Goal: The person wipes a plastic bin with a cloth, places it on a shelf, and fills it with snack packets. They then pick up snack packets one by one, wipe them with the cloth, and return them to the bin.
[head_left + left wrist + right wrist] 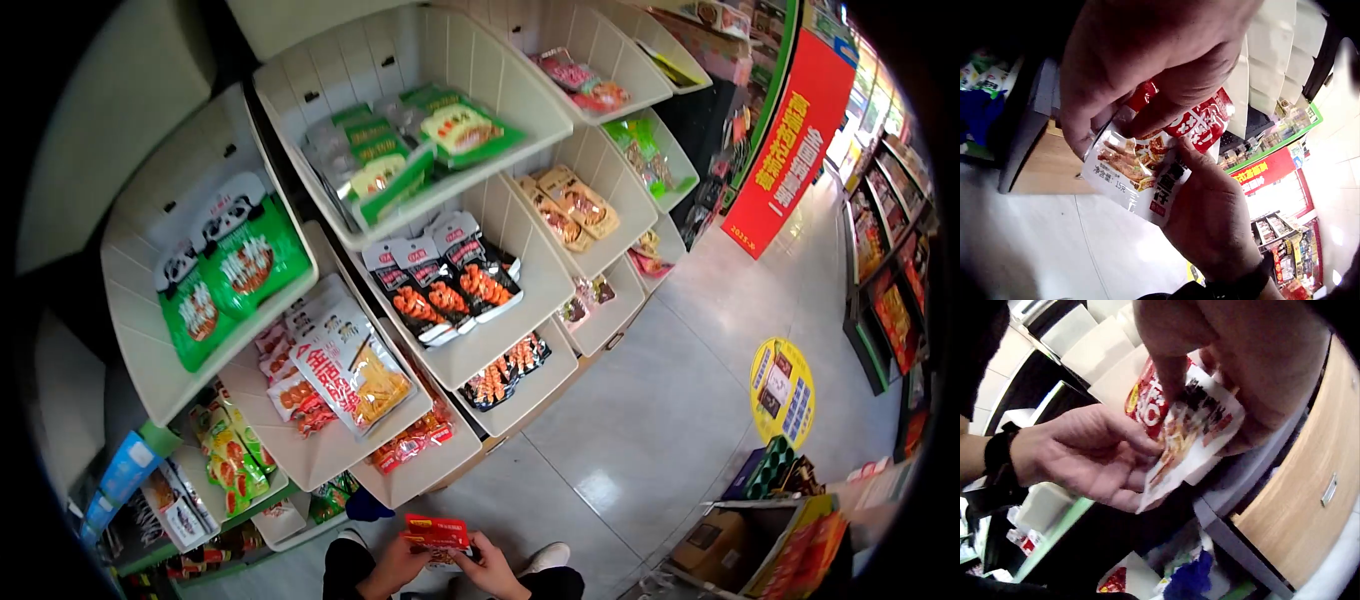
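A small red and white snack packet (436, 532) is held low between both hands in the head view. The left hand (396, 566) pinches one side of it, the right hand (490, 572) the other. In the left wrist view the packet (1138, 165) shows a food picture and red lettering; the left hand (1154, 56) curls over it from above and the right hand's (1210, 219) thumb presses its face. The right wrist view has the packet (1179, 434) bent between the left hand (1088, 453) and the right hand (1254, 362).
Tilted cream bins (480, 350) of packaged snacks rise in front and to the left. Wooden drawers (1310, 487) stand beneath them. A box of goods (715, 545) is at the lower right, near a round yellow floor sticker (783, 392). A red banner (790, 140) hangs farther back.
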Demonstrator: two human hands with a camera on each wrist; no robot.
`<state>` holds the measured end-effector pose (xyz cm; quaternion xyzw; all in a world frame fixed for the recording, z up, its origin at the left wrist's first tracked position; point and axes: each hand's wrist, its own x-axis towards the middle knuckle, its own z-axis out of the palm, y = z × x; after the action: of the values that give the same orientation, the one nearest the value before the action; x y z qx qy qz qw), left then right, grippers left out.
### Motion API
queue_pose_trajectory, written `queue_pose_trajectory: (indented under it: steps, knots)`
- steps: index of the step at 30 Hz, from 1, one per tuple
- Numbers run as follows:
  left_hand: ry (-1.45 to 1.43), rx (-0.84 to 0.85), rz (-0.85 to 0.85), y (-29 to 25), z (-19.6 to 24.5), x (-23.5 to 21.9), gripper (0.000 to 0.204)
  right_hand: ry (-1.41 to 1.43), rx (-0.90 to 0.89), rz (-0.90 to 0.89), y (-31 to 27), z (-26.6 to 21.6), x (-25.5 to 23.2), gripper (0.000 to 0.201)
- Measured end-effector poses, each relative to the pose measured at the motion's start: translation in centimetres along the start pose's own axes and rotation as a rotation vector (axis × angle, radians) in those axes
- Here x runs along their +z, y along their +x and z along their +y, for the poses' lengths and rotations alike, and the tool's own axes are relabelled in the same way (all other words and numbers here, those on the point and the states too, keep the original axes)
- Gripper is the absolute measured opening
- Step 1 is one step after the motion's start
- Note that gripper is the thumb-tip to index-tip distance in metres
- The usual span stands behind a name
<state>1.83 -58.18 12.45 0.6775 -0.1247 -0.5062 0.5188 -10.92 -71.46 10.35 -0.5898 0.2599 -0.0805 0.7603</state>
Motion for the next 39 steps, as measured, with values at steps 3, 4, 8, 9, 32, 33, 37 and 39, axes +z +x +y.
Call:
queue_pose_trajectory:
  steps: [3, 4, 8, 9, 32, 33, 37, 39]
  knots:
    - [0.101, 0.073, -0.081, -1.5, 4.4, 3.3, 0.031, -0.079, 0.041, 0.041, -2.9, -5.1, -2.5, 0.027]
    - [0.128, 0.055, -0.095, -2.1, 5.9, 4.6, 0.031, -0.048, 0.031, 0.059, -3.6, -6.4, -3.2, 0.026]
    - [-0.053, 0.084, -0.011, -4.7, 11.6, 10.1, 0.028, -0.079, 0.035, 0.117, -6.2, -12.8, -6.7, 0.025]
    - [-0.054, 0.027, 0.037, -5.4, 13.4, 11.4, 0.028, -0.078, 0.015, 0.124, -6.6, -14.4, -7.4, 0.025]
    - [-0.098, 0.218, -0.141, -3.1, 33.2, 19.5, 0.034, 0.075, 0.093, 0.126, -6.6, -32.8, -16.7, 0.027]
    - [-0.106, 0.226, -0.138, -2.4, 33.6, 19.3, 0.032, 0.089, 0.081, 0.103, -6.0, -33.7, -16.7, 0.027]
    - [-0.15, 0.232, -0.052, -1.7, 37.3, 19.3, 0.028, 0.188, 0.026, 0.039, -3.4, -36.7, -16.7, 0.029]
    - [-0.124, 0.217, 0.016, -1.5, 38.1, 20.0, 0.028, 0.2, -0.005, 0.026, -2.4, -38.4, -17.1, 0.031]
